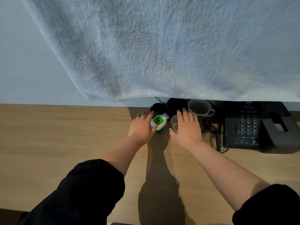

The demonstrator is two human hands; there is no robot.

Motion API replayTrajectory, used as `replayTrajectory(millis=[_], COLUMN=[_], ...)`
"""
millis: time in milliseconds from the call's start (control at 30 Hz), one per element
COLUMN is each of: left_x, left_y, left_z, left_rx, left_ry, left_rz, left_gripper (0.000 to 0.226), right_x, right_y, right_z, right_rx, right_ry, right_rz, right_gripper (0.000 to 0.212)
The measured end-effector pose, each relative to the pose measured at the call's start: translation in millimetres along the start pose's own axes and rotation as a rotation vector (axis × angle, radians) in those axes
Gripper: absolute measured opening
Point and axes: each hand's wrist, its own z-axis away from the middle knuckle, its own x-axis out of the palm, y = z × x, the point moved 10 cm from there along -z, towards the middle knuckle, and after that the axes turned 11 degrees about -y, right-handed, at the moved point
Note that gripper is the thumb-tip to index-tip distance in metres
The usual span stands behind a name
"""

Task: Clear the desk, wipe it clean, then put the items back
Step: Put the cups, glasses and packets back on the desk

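While a fluffy pale towel [162,46] hangs right in front of the camera and eats up the whole top half of the view, both hands are out over the wooden desk [48,135] near its back edge. The left hand [141,127] holds a little green bottle [158,121] with a white cap. Its thumb is curled against the near side of the cap and its fingers wrap around the far left side.

The bottle stands more or less upright on the desk, with its top facing up at the camera. The white cap is oblong, its long axis running from near-left to far-right, and its narrower end points toward the mugs at the back.

Just beside it, the right hand [186,129] is palm down with the fingers straight and close together, reaching over a clear glass [174,123]. Can't tell if it's actually touching the glass.

Behind the hands, against the wall, there's a black mug [176,104] and a grey mug [199,108]. Off to the right sits a black phone [243,127] with a coiled cord [218,140], and next to that a black tissue box [279,127].
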Motion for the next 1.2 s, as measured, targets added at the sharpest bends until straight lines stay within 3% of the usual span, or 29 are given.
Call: replayTrajectory(millis=[200, 467, 1033, 1200], left_x=[-13.3, -27.5, -52.9, -58.3], left_y=[-12.9, -90.8, -419.3, -495.3], left_z=[28.1, 100.4, 443.7, 527.1], left_rx=[0.031, -0.082, -0.525, -0.668], left_ry=[-0.01, -0.02, 0.116, 0.153], left_rz=[-0.258, -0.308, -0.197, -0.107], left_gripper=[0.067, 0.069, 0.072, 0.073], right_x=[-20.2, -19.7, -0.6, -1.9], right_y=[-36.5, -138.2, -582.4, -684.9], right_z=[8.2, 28.0, 192.8, 234.5], right_rx=[-0.063, -0.141, -0.635, -0.73], right_ry=[0.053, -0.021, -0.031, -0.013], right_rz=[-0.037, -0.03, 0.038, 0.05], right_gripper=[0.079, 0.081, 0.077, 0.075])
